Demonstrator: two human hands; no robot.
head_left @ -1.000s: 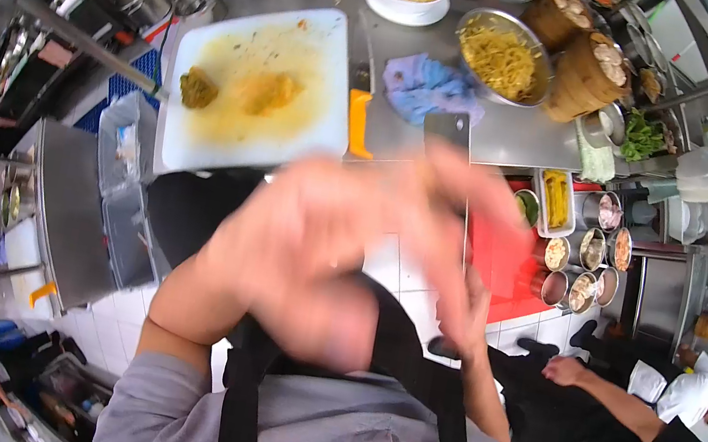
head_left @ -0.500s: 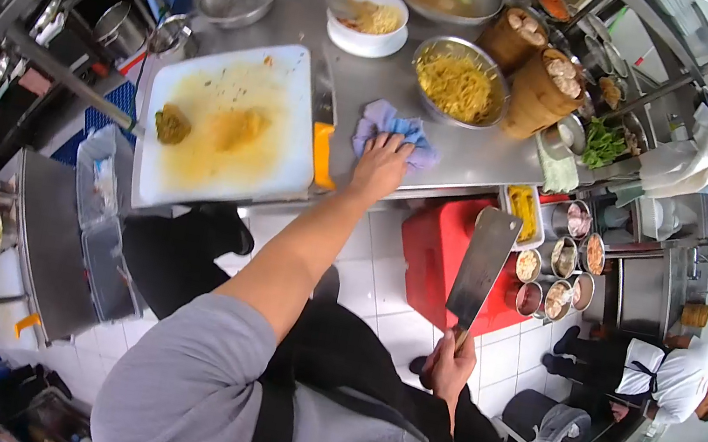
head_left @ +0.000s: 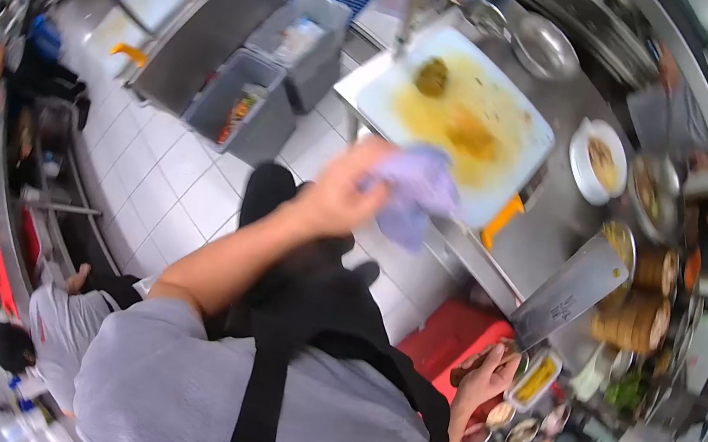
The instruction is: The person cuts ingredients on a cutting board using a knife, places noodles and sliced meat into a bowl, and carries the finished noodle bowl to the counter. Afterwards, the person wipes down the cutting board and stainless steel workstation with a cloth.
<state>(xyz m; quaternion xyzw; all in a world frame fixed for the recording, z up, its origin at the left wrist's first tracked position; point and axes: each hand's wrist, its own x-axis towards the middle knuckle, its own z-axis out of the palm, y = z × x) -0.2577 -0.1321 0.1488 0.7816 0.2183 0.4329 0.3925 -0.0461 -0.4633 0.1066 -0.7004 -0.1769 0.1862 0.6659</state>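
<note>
My left hand (head_left: 343, 189), slightly blurred, is closed on a lilac-blue cloth (head_left: 416, 192) that hangs in front of the near edge of a white cutting board (head_left: 524, 142). Yellow stains and a greenish-brown clump (head_left: 431, 77) are on the board. At the lower right my right hand (head_left: 485, 381) grips a wide cleaver (head_left: 570, 295). Its blade points up and right over the steel counter. A knife with an orange handle (head_left: 503, 221) lies along the board's right side.
A white bowl (head_left: 598, 162), bamboo steamers (head_left: 630, 322) and a steel bowl (head_left: 545, 48) stand on the counter. Below are a red box (head_left: 452, 338) and small food containers (head_left: 522, 432). Grey bins (head_left: 242, 102) stand left of the board. A person in grey (head_left: 65, 326) is at lower left.
My left hand has lifted the cloth off the counter and brought it to the board's near edge. The view has turned left. The cleaver stays in my right hand.
</note>
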